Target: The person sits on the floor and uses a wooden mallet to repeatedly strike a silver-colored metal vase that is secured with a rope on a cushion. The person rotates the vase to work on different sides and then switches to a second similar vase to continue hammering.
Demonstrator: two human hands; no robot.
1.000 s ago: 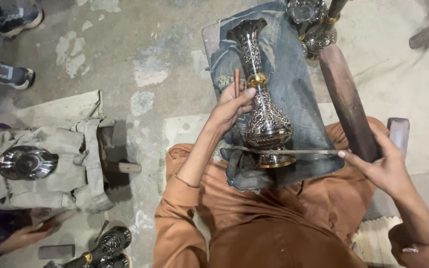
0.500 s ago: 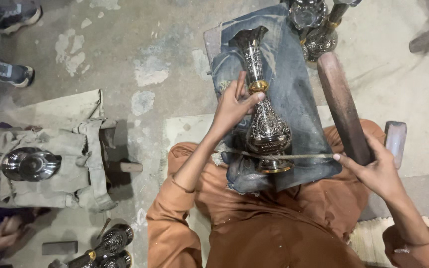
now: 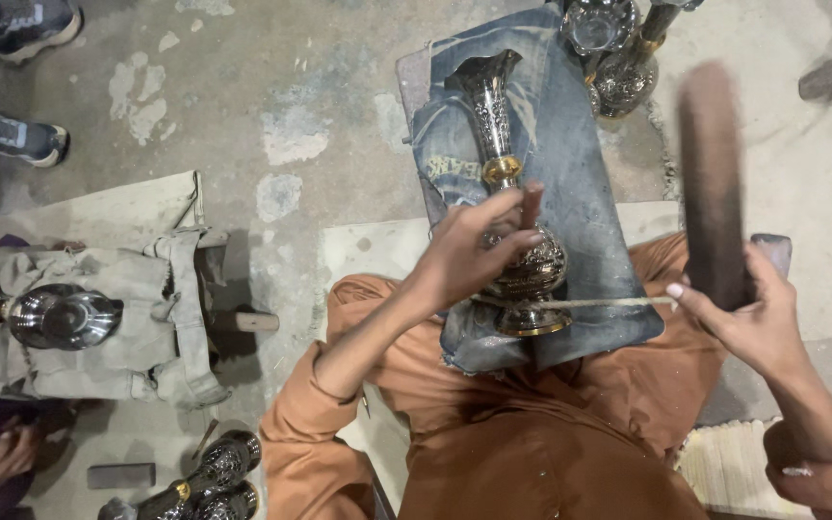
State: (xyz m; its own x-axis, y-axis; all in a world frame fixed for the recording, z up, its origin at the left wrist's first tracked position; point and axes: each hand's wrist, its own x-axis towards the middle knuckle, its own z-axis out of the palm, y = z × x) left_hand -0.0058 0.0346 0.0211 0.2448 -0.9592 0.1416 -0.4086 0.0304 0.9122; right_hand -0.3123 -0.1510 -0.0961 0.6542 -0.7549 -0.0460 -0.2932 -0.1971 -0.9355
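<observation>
The engraved metal vase (image 3: pixel 517 241) is gripped by the closed left hand (image 3: pixel 479 252), while a dark wooden bar (image 3: pixel 713 183) is clasped, raised, in the right hand (image 3: pixel 739 313); the work looks unfinished.

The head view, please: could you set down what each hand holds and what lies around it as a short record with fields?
Left hand: grips the body of the engraved metal vase, lying on its side
Right hand: holds a dark wooden bar, blurred, and a thin rod whose tip meets the vase's foot
Support: denim cloth over the lap
Clothing: orange-brown
Beyond cloth: more metal vases
Left side: another person's hands at a shiny metal piece on grey cloth
Floor: concrete
</observation>
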